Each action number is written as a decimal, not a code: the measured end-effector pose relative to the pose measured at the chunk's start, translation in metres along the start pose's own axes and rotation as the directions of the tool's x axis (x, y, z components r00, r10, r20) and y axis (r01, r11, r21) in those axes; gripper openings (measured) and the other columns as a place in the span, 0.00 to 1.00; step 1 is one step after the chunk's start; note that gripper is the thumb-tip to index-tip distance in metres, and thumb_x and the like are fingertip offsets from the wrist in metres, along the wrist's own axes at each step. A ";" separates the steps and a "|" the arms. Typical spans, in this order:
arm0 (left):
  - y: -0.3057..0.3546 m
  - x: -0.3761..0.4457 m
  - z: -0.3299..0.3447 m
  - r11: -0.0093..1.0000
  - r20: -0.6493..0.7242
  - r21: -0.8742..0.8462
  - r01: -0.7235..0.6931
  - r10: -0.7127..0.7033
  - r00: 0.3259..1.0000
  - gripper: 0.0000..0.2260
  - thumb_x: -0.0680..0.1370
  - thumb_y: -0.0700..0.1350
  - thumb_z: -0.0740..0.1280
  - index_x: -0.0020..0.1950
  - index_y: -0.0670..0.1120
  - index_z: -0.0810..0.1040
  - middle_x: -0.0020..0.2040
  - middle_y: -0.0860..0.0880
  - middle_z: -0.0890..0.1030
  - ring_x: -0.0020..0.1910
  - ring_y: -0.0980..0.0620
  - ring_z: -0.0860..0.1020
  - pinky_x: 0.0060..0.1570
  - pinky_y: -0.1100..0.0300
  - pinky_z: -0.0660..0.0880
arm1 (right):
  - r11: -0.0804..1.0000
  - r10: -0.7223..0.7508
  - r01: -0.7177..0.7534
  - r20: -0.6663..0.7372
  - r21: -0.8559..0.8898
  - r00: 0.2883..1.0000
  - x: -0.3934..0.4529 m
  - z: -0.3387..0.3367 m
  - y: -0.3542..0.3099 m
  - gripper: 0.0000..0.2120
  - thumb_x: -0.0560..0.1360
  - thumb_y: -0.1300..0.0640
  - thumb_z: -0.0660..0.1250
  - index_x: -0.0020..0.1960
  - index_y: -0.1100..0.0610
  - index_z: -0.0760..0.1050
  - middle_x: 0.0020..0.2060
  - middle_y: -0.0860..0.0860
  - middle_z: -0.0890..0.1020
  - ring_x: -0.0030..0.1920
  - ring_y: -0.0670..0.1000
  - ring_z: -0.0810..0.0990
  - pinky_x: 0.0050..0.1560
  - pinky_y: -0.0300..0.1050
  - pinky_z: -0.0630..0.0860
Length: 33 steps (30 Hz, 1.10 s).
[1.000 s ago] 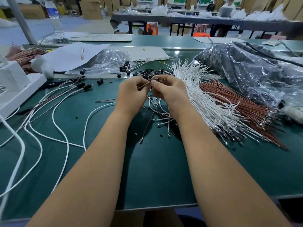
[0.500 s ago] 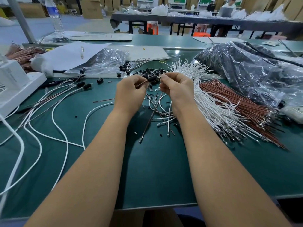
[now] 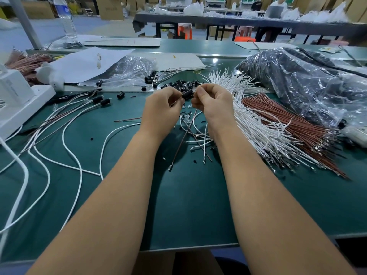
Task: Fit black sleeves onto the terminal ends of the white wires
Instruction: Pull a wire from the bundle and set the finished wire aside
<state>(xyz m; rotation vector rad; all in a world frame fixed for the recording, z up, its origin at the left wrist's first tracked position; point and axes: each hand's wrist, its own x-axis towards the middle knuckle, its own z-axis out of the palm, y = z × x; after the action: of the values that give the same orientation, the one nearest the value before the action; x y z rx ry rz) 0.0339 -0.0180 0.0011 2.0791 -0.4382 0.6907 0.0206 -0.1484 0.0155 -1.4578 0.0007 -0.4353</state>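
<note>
Green matting covers the table [image 3: 188, 205], whose near edge is cut off by the frame's bottom. At its middle, a black sleeve [image 3: 187, 94] is held between both hands, raised over the mat. The left hand [image 3: 161, 110] has its grip pinched on the sleeve's left end; the right hand [image 3: 213, 105] has its fingers curled, thumb and forefinger pinched at the sleeve's right end. What is pinched there is too small to be made out. Thin wires hang below the hands, their upper ends hidden behind the fingers. A fanned bundle of white wires [image 3: 256, 124] with metal terminals lies to the right, beside stiff brown wires [image 3: 294, 128]. Loose black sleeves [image 3: 178, 84], short and cylindrical, are scattered just behind the hands. A crinkled clear plastic bag [image 3: 309, 84], its dark contents indistinct, is cut off at the right edge.
</note>
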 end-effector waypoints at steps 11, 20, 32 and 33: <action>0.003 -0.001 0.003 0.993 0.073 -0.089 0.078 -0.072 0.995 0.04 0.77 0.42 0.67 0.44 0.42 0.79 0.36 0.40 0.80 0.35 0.43 0.75 0.37 0.54 0.73 | 1.000 -0.006 0.006 0.027 0.003 1.000 -0.001 0.000 -0.001 0.08 0.78 0.67 0.64 0.44 0.58 0.77 0.36 0.53 0.82 0.33 0.45 0.81 0.38 0.37 0.78; -0.002 -0.001 0.003 0.995 0.021 -0.081 0.061 -0.060 0.998 0.04 0.77 0.41 0.67 0.42 0.47 0.78 0.30 0.51 0.77 0.29 0.56 0.70 0.32 0.63 0.68 | 0.983 0.087 -0.095 0.059 0.156 0.994 -0.002 0.000 -0.006 0.11 0.79 0.68 0.58 0.44 0.61 0.77 0.35 0.55 0.80 0.32 0.49 0.80 0.37 0.41 0.79; -0.005 0.000 0.005 1.000 0.015 -0.017 0.019 -0.018 1.000 0.02 0.76 0.41 0.69 0.44 0.45 0.80 0.34 0.50 0.79 0.35 0.50 0.76 0.38 0.58 0.75 | 0.994 -0.032 0.027 -0.039 -0.110 0.999 -0.001 0.001 0.000 0.08 0.77 0.64 0.68 0.40 0.56 0.79 0.32 0.51 0.82 0.31 0.44 0.81 0.39 0.39 0.80; -0.005 0.000 0.005 1.000 0.014 -0.021 0.016 -0.016 1.000 0.02 0.76 0.41 0.69 0.44 0.45 0.80 0.35 0.49 0.79 0.35 0.51 0.76 0.38 0.59 0.74 | 0.990 -0.041 0.034 -0.043 -0.135 0.998 0.000 0.002 0.001 0.08 0.77 0.64 0.67 0.41 0.56 0.78 0.32 0.51 0.82 0.30 0.43 0.80 0.37 0.38 0.80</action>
<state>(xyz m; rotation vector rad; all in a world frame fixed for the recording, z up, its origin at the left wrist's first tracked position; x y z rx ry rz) 0.0383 -0.0196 -0.0043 2.0670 -0.4348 0.6599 0.0213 -0.1467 0.0152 -1.5814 0.0400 -0.5074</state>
